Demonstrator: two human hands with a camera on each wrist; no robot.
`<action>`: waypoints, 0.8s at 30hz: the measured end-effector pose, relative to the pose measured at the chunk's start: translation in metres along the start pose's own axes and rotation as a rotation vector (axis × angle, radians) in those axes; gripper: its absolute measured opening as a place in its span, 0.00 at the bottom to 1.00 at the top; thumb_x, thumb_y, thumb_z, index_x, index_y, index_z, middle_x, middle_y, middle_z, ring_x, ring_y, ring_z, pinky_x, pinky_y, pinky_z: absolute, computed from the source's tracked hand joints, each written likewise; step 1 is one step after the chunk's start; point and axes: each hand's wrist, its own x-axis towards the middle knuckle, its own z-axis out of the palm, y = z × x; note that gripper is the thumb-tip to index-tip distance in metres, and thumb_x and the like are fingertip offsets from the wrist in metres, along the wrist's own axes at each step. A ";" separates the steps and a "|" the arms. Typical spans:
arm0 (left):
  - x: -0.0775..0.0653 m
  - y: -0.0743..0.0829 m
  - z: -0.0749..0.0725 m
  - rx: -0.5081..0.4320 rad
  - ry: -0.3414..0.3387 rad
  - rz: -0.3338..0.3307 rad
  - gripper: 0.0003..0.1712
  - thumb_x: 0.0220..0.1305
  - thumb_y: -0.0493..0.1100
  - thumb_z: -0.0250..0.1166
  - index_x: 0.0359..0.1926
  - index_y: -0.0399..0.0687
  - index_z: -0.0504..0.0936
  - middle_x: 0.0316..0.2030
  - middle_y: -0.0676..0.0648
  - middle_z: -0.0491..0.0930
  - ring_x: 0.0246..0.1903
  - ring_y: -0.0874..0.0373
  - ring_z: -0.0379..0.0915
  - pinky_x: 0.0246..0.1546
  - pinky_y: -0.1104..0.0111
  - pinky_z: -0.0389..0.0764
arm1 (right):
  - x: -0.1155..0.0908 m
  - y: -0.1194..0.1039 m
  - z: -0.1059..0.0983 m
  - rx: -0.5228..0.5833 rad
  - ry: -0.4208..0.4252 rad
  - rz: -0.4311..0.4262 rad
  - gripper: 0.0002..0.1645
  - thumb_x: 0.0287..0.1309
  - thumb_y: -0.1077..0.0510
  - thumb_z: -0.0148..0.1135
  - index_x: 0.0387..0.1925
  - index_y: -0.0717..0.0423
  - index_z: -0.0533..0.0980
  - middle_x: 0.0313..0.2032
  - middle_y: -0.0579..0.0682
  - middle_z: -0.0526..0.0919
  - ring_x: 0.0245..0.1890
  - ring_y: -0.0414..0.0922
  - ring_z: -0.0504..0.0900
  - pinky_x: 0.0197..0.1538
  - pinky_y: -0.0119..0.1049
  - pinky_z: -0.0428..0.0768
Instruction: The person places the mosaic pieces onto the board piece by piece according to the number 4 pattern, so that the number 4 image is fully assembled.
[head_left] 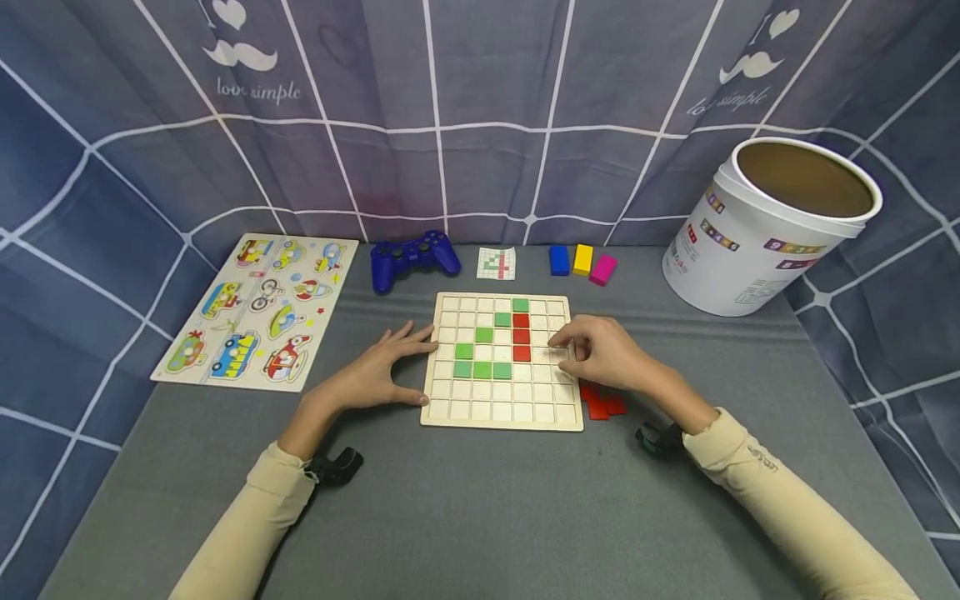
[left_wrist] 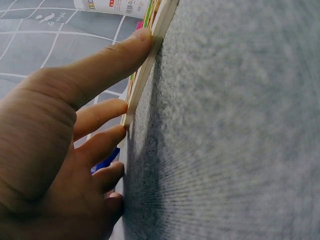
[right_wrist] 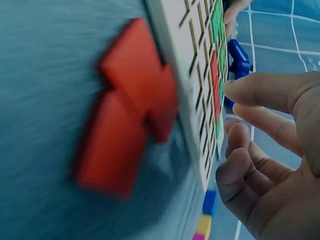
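A square wooden grid board lies on the grey table between the hands. Several green tiles form a bent line in its cells, and a column of 3 red tiles stands right of them. My left hand rests at the board's left edge, thumb and fingers spread against its side. Over the right-hand columns hovers my right hand, thumb and forefinger apart, nothing visible between them. Loose red tiles lie beside the board's right edge, partly under that hand in the head view.
Behind the board lie a small pattern card, a blue game controller, and a blue block, yellow block and pink block. A picture board lies at left; a white bucket stands at back right.
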 end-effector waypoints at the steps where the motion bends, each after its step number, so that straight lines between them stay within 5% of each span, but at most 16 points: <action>1: 0.000 0.000 0.000 -0.001 0.000 0.004 0.50 0.48 0.51 0.81 0.72 0.47 0.70 0.77 0.49 0.52 0.76 0.41 0.36 0.72 0.41 0.34 | -0.006 0.003 -0.001 0.002 0.004 0.008 0.16 0.48 0.65 0.75 0.42 0.56 0.86 0.28 0.47 0.81 0.22 0.39 0.74 0.29 0.36 0.73; 7: 0.000 0.000 -0.001 -0.001 -0.006 -0.006 0.51 0.48 0.51 0.81 0.72 0.47 0.70 0.77 0.49 0.51 0.76 0.41 0.36 0.72 0.41 0.34 | -0.041 0.013 -0.006 0.016 0.033 0.036 0.18 0.47 0.64 0.77 0.43 0.54 0.85 0.30 0.46 0.81 0.23 0.39 0.75 0.25 0.32 0.73; 13: 0.002 0.001 0.000 0.005 -0.016 -0.025 0.50 0.50 0.52 0.80 0.72 0.49 0.69 0.78 0.51 0.50 0.77 0.45 0.35 0.73 0.44 0.33 | -0.070 0.026 -0.017 -0.031 0.151 0.068 0.20 0.44 0.66 0.78 0.42 0.53 0.86 0.30 0.46 0.81 0.23 0.40 0.75 0.24 0.31 0.72; 18: 0.002 0.001 0.000 0.003 -0.017 -0.027 0.50 0.50 0.51 0.81 0.72 0.49 0.69 0.78 0.51 0.51 0.77 0.44 0.35 0.73 0.43 0.33 | -0.088 0.038 -0.027 -0.108 0.240 0.121 0.22 0.43 0.67 0.80 0.43 0.54 0.86 0.35 0.47 0.84 0.23 0.39 0.75 0.25 0.31 0.70; 24: 0.002 0.001 0.000 0.009 -0.017 -0.029 0.50 0.50 0.51 0.81 0.72 0.49 0.69 0.78 0.51 0.50 0.77 0.44 0.35 0.73 0.43 0.33 | -0.100 0.045 -0.030 -0.159 0.250 0.174 0.20 0.44 0.62 0.80 0.42 0.55 0.85 0.36 0.48 0.84 0.23 0.37 0.74 0.25 0.32 0.71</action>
